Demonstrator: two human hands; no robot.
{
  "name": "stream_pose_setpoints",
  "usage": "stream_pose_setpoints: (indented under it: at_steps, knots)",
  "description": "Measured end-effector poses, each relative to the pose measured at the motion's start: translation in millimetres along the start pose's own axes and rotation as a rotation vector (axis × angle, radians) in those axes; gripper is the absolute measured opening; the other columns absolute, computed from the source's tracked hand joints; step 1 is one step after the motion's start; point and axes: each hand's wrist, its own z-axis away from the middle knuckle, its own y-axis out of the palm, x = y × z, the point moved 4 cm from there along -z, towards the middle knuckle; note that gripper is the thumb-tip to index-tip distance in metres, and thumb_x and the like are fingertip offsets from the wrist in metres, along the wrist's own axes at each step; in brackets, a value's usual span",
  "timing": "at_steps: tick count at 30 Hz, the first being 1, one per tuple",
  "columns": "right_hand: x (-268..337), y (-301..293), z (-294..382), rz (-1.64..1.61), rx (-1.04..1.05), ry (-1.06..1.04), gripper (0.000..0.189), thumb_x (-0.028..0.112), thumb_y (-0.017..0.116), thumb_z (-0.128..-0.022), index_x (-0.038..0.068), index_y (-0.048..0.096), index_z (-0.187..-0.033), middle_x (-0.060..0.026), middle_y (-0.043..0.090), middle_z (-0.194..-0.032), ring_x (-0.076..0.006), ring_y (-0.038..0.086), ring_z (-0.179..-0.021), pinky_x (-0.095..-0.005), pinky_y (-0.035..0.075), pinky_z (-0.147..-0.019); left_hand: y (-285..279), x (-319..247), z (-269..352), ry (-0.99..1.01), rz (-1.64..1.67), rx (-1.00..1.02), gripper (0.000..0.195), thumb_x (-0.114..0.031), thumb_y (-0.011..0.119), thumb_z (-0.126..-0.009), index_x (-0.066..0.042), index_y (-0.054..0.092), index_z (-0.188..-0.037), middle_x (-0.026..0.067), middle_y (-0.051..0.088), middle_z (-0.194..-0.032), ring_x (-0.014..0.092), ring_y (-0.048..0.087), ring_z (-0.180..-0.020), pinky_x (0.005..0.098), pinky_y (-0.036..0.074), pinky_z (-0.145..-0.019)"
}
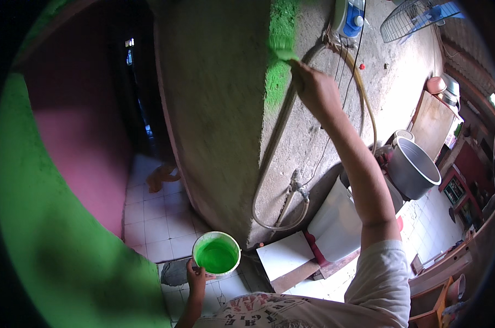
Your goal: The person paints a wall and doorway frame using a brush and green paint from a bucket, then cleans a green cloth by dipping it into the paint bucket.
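Note:
My right hand [315,88] is raised and closed around the handle of a paintbrush [286,54]. Its green-coated bristles meet the corner edge of a rough plaster wall [214,123]. A band of fresh green paint [277,84] runs along that corner, above and below the brush. Low in the view, my left hand [197,279] grips the rim and side of a round white bucket [216,255] that holds bright green paint.
A looped hose [281,129] and thin cables hang beside the corner, over a tap [298,186]. A white tub [335,221], a large metal pot [411,172] and a wall fan [415,20] are to the right. At left stand a green wall [46,197] and a doorway.

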Motion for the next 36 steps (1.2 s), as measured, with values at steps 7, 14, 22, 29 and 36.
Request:
stream_pose_setpoints:
  at_steps: [7, 14, 22, 29, 36]
  knots:
    - [10, -28, 56, -0.112, 0.163, -0.009, 0.022, 0.02, 0.055, -0.088, 0.014, 0.065, -0.107, -0.0137, 0.064, -0.076, -0.0335, 0.063, -0.065, -0.0434, 0.051, -0.06, 9, -15, 5, 0.012, 0.023, 0.02, 0.061, 0.001, 0.053, -0.087, -0.006, 0.022, -0.139, 0.0137, 0.048, -0.099, 0.022, 0.061, -0.068, 0.0415, 0.062, -0.06]
    - [10, 6, 49, -0.09, 0.615, 0.001, 0.019, 0.021, 0.056, -0.089, 0.01, 0.069, -0.099, -0.0135, 0.068, -0.079, -0.0302, 0.066, -0.067, -0.0394, 0.052, -0.062, 11, -23, 18, 0.017, 0.006, 0.029, 0.06, 0.003, 0.052, -0.084, -0.007, 0.026, -0.137, 0.017, 0.051, -0.099, 0.026, 0.062, -0.071, 0.041, 0.062, -0.057]
    - [-16, -22, -85, 0.234, 0.246, -0.286, 0.027, 0.032, 0.048, -0.094, 0.014, 0.069, -0.094, -0.0087, 0.067, -0.074, -0.0223, 0.066, -0.064, -0.0374, 0.053, -0.059, -12, -7, 18, 0.013, 0.018, -0.044, 0.056, 0.0, 0.053, -0.088, -0.005, 0.025, -0.136, 0.0105, 0.048, -0.09, 0.017, 0.057, -0.064, 0.043, 0.062, -0.058]
    - [-14, -80, -143, -0.008, -0.259, 0.036, 0.028, 0.027, 0.052, -0.089, 0.002, 0.063, -0.086, -0.0249, 0.062, -0.075, -0.0417, 0.062, -0.07, -0.0495, 0.047, -0.06, -25, -7, 14, 0.004, -0.047, -0.081, 0.055, 0.003, 0.052, -0.087, -0.006, 0.027, -0.135, 0.0089, 0.047, -0.089, 0.017, 0.056, -0.065, 0.0437, 0.062, -0.058]
    - [-9, 11, -29, -0.011, -0.169, -0.067, 0.017, 0.025, 0.053, -0.09, 0.016, 0.064, -0.099, -0.0167, 0.061, -0.067, -0.0358, 0.061, -0.059, -0.0445, 0.049, -0.05, -17, -11, 13, 0.027, -0.003, -0.054, 0.062, 0.004, 0.052, -0.083, -0.008, 0.026, -0.137, 0.0177, 0.05, -0.096, 0.026, 0.06, -0.072, 0.0462, 0.062, -0.058]
